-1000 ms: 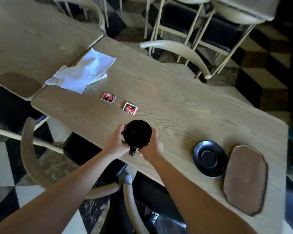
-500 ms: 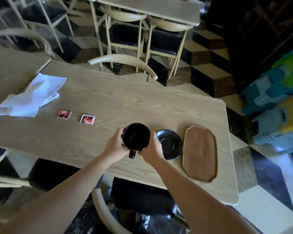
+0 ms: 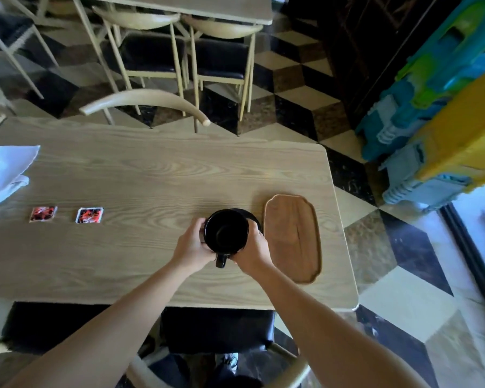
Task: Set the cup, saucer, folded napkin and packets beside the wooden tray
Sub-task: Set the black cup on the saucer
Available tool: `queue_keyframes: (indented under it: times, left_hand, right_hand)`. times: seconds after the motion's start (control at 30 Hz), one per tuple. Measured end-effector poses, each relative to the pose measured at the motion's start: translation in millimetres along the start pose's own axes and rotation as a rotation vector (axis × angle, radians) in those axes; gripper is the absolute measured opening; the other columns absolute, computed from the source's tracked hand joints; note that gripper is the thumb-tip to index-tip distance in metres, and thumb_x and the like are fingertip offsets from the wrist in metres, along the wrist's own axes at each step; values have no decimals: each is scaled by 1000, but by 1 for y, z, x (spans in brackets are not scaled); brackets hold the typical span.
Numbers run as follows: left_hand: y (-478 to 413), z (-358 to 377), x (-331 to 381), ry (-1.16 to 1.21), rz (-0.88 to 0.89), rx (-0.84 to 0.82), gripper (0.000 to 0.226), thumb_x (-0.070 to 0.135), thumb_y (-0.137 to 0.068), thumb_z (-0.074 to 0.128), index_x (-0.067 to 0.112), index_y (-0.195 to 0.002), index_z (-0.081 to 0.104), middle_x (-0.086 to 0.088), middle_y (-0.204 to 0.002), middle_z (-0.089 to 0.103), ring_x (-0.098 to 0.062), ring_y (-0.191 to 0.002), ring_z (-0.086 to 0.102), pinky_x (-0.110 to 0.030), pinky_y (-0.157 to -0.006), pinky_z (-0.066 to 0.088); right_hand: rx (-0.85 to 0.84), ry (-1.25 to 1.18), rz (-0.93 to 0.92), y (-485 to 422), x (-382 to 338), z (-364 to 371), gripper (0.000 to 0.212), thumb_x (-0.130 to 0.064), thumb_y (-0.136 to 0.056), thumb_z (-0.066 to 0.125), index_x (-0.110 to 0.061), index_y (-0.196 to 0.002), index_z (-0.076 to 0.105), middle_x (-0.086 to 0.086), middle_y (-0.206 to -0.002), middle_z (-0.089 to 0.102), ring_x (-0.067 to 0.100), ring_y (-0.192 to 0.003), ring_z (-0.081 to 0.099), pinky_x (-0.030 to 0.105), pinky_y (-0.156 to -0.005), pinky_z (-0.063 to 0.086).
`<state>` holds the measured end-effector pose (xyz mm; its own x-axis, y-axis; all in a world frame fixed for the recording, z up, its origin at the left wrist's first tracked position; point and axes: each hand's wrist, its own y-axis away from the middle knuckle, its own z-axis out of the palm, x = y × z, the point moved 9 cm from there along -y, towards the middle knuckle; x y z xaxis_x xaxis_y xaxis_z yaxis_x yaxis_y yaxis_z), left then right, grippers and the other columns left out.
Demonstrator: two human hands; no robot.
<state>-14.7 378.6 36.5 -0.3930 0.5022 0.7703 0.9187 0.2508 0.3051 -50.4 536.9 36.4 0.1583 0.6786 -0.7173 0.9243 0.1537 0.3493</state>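
Moved: cup (image 3: 226, 232) now over saucer (image 3: 253, 217), beside tray (image 3: 292, 237)
Hands: left hand (image 3: 192, 247), right hand (image 3: 252, 250) both clasp cup
Count: two packets (image 3: 89, 215), one napkin (image 3: 3, 175)
Handle: points toward person

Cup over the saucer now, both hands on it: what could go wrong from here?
1. The cup hides most of the saucer, so it could land off-centre and tip.
2. The right hand sits close to the wooden tray and may nudge it on release.
3. The handle points at the person, between both hands; the left hand could catch it.
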Motion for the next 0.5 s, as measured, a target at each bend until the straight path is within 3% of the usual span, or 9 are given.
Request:
queue_keyframes:
  times: [0.13, 0.3, 0.37, 0.5]
  left_hand:
    - [-13, 17, 2, 0, -18, -34, 82, 5, -62, 80, 17, -135, 43, -4, -116, 64, -20, -100, 61, -25, -81, 46]
    - [-32, 34, -6, 22, -38, -53, 74, -5, -62, 76, 15, -128, 47, -2, -100, 65, -20, -81, 66, -3, -55, 43]
    - [-40, 41, -14, 31, -39, -59, 77, -3, -60, 78, 14, -128, 47, -2, -103, 66, -17, -80, 68, -7, -58, 46]
    - [-50, 50, -25, 37, -29, -52, 80, 8, -56, 85, 17, -127, 48, 2, -106, 67, -12, -86, 67, -27, -74, 54]
  right_hand:
    - [-26, -30, 50, -10, 16, -6, 82, -16, -68, 80, -21, -137, 36, 7, -129, 57, 26, -115, 56, 34, -88, 48]
    - [-38, -41, 63, -30, 35, -3, 76, -15, -71, 78, -20, -136, 39, 4, -129, 57, 25, -115, 56, 25, -80, 45]
    - [-59, -54, 62, -39, 42, 2, 76, -13, -72, 78, -19, -137, 39, 3, -130, 56, 23, -116, 55, 20, -77, 45]
    - [-66, -37, 76, -53, 55, 13, 79, -11, -71, 74, -25, -138, 36, 3, -130, 58, 25, -118, 56, 41, -93, 52]
